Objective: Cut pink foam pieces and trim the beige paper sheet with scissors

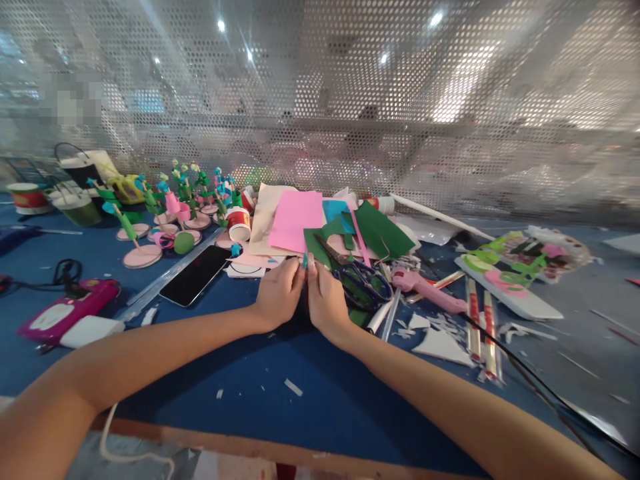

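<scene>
My left hand (281, 292) and my right hand (327, 297) meet above the front middle of the blue table, fingers curled and thumbs side by side. A small teal piece (305, 261) shows between the fingertips; most of it is hidden, so its kind is unclear. Just beyond my hands lie a pink sheet (296, 220), green sheets (383, 230) and a cream sheet (261, 220). Scissors with dark blue handles (370, 283) rest near my right hand. A black-screened phone (195, 275) lies to the left of my left hand.
Several paper flowers on round pink bases (143, 256) stand at the left, beside a paper cup (239, 223). A magenta power bank (70, 310) lies nearer. At the right are a pink glue gun (430, 291), its black cord, white scraps (443, 345) and a white tray (515, 297). Perforated metal (320, 87) rises behind.
</scene>
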The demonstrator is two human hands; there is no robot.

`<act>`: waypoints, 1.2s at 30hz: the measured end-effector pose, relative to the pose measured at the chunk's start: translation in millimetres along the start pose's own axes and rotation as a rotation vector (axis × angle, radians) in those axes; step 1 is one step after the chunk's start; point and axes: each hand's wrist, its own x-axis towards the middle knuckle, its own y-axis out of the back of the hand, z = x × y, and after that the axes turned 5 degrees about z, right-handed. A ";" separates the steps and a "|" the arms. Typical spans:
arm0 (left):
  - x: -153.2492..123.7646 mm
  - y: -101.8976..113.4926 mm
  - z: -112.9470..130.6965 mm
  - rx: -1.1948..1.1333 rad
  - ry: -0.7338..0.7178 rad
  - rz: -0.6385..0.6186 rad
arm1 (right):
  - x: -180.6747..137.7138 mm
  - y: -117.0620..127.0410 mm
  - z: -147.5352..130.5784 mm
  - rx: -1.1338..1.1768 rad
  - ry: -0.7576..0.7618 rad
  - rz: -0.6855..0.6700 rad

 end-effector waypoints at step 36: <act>0.0 -0.7 0.7 -0.511 0.126 0.014 | -5.1 -11.1 -7.9 0.476 -0.086 0.067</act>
